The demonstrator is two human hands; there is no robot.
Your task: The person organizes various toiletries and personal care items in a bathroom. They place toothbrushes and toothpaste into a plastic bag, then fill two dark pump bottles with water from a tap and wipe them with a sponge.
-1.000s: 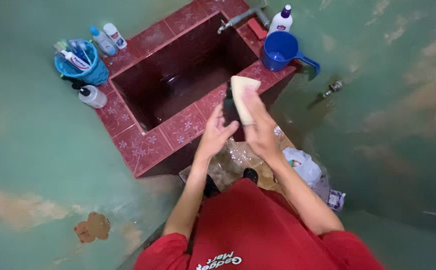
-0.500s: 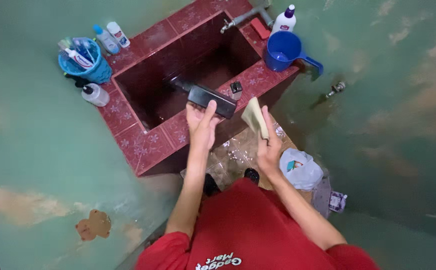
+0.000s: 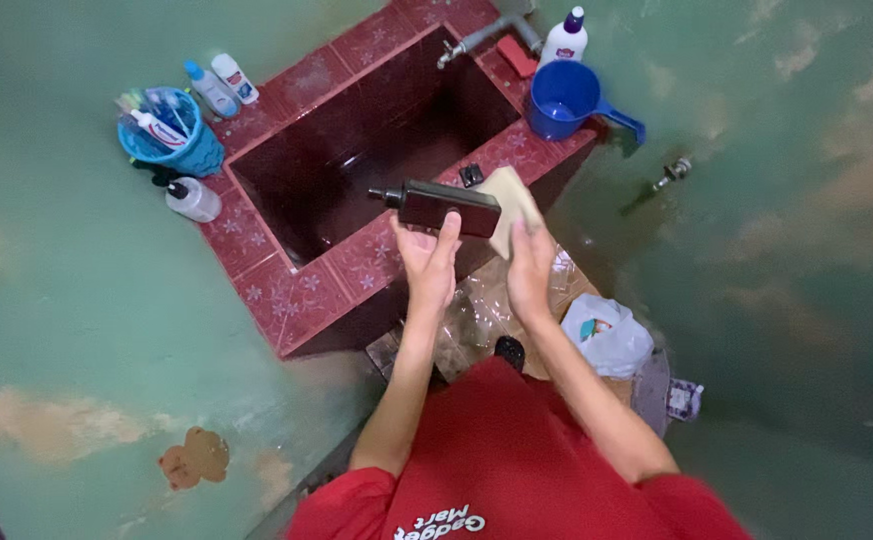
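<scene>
The left hand (image 3: 429,258) grips a dark bottle (image 3: 447,206) level, steadying it while the right hand (image 3: 530,265), at its 3 o'clock, presses a tan cloth (image 3: 512,200) against it.

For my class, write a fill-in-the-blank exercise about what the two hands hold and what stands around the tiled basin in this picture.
1. The left hand holds a dark bottle that lies ____ rather than upright.
2. The right hand presses a pale ____ against the bottle's end.
3. The scoop with a handle on the basin's rim is ____ in colour.
4. The toothbrushes stand in a blue ____.

Missing words: sideways; sponge; blue; basket
</scene>
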